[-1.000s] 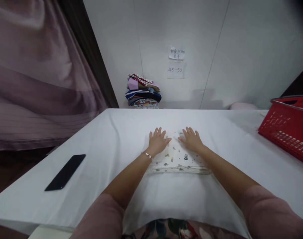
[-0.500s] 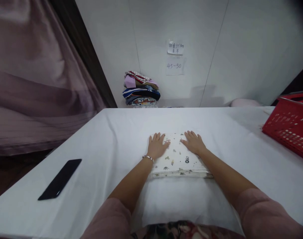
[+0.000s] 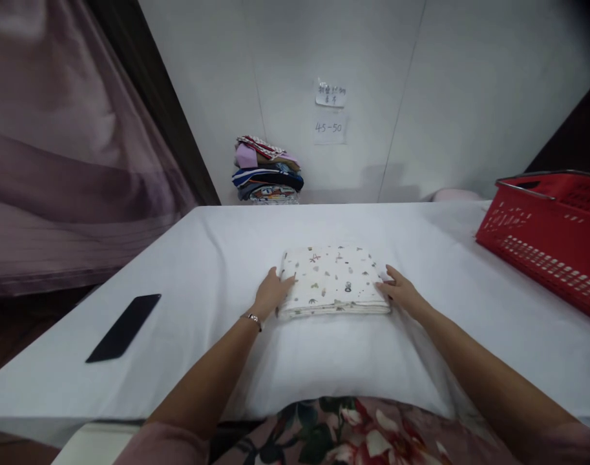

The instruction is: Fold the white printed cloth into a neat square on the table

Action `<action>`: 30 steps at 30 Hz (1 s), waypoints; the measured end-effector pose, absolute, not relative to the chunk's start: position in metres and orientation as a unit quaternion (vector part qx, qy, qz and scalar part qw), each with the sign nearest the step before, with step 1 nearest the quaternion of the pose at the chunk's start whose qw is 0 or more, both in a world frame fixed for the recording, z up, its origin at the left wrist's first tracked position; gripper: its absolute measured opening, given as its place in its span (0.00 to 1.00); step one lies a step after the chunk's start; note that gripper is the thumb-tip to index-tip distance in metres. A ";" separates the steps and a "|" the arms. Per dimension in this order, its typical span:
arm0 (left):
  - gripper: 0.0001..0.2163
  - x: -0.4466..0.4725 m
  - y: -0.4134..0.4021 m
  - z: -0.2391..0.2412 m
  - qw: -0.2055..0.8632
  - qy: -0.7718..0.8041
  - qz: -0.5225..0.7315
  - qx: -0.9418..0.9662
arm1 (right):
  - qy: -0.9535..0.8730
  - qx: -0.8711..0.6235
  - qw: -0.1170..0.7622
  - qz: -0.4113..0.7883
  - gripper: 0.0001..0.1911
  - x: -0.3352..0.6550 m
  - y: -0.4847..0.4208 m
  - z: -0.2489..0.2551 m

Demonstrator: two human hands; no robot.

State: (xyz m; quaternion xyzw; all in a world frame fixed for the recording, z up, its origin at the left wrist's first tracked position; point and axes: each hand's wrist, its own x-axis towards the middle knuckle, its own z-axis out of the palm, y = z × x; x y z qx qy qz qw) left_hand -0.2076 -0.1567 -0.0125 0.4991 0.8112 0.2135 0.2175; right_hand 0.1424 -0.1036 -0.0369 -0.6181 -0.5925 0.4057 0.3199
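Note:
A folded white cloth (image 3: 331,278) printed with small scattered motifs lies flat on the white-covered table (image 3: 178,271), its layered edge facing me. At its left side is my left hand (image 3: 271,294), a bracelet on the wrist. The left thumb rests over the cloth's edge, and the fingers stretch along the side, apart from the thumb. My right hand (image 3: 404,294) is at the opposite side, thumb tip at the cloth's edge and fingers spread away from it. Any fingertips under the edges are hidden.
A black phone-like slab (image 3: 124,328) lies on the left of the table. To the right stands a red plastic basket (image 3: 541,239). Beyond the far edge is a stack of folded fabrics (image 3: 268,171) by the wall, below handwritten paper signs (image 3: 330,128). A pink curtain (image 3: 76,148) hangs at left.
Both hands have come off the top of the cloth, moving outward and nearer to me, to its two sides. The cloth's upper face is now uncovered. The view has shifted slightly.

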 end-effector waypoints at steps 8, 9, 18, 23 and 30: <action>0.25 -0.197 -0.153 -0.001 0.230 0.790 0.266 0.502 | -0.562 -0.545 0.431 0.450 0.42 0.130 -0.129 -0.041; 0.27 -0.199 -0.152 0.000 0.212 0.789 0.281 0.503 | -0.568 -0.531 0.435 0.453 0.41 0.128 -0.131 -0.042; 0.27 -0.206 -0.172 -0.001 0.107 0.792 0.228 0.556 | -0.664 -0.559 0.414 0.273 0.17 0.140 -0.144 -0.029; 0.16 -0.179 -0.195 0.005 -0.005 0.636 0.271 0.722 | -0.768 -0.469 0.376 0.221 0.11 0.130 -0.164 -0.011; 0.09 -0.148 -0.205 -0.010 0.043 0.502 0.224 0.834 | -0.893 -0.358 0.249 0.112 0.13 0.103 -0.171 -0.013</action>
